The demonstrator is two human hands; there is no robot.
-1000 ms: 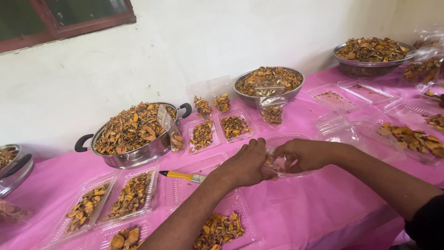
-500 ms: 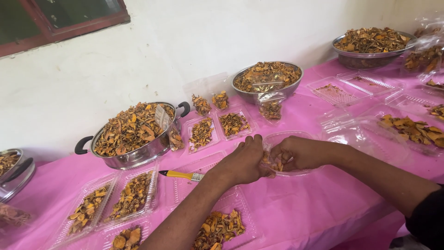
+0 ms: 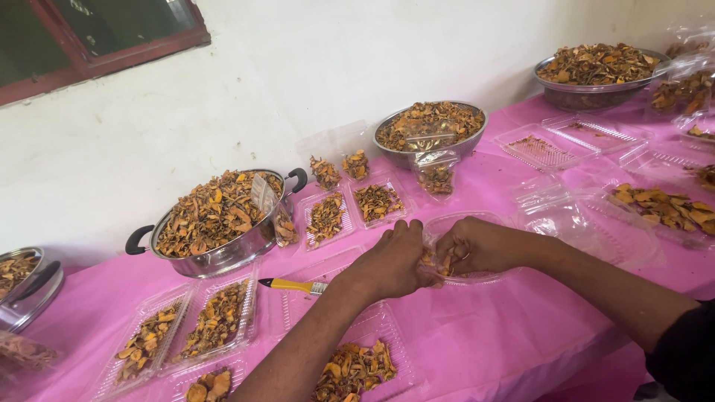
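My left hand (image 3: 393, 259) and my right hand (image 3: 477, 244) meet over a clear plastic tray (image 3: 454, 223) on the pink tablecloth (image 3: 506, 327). Both hands pinch orange-brown dried slices (image 3: 439, 262) that lie in that tray. The fingers of each hand are curled around the pieces, and the tray's near part is hidden behind them. A yellow-handled brush (image 3: 292, 285) lies just left of my left wrist.
A handled steel pot (image 3: 216, 223) heaped with dried slices stands at left. Steel bowls (image 3: 430, 132) (image 3: 596, 73) of the same stand further back. Filled clear trays (image 3: 350, 201) (image 3: 182, 327) (image 3: 357, 368) and empty ones (image 3: 566, 138) cover the table. A white wall runs behind.
My hands have stayed together at the tray, fingers working the slices. The view has shifted slightly downward and to the right.
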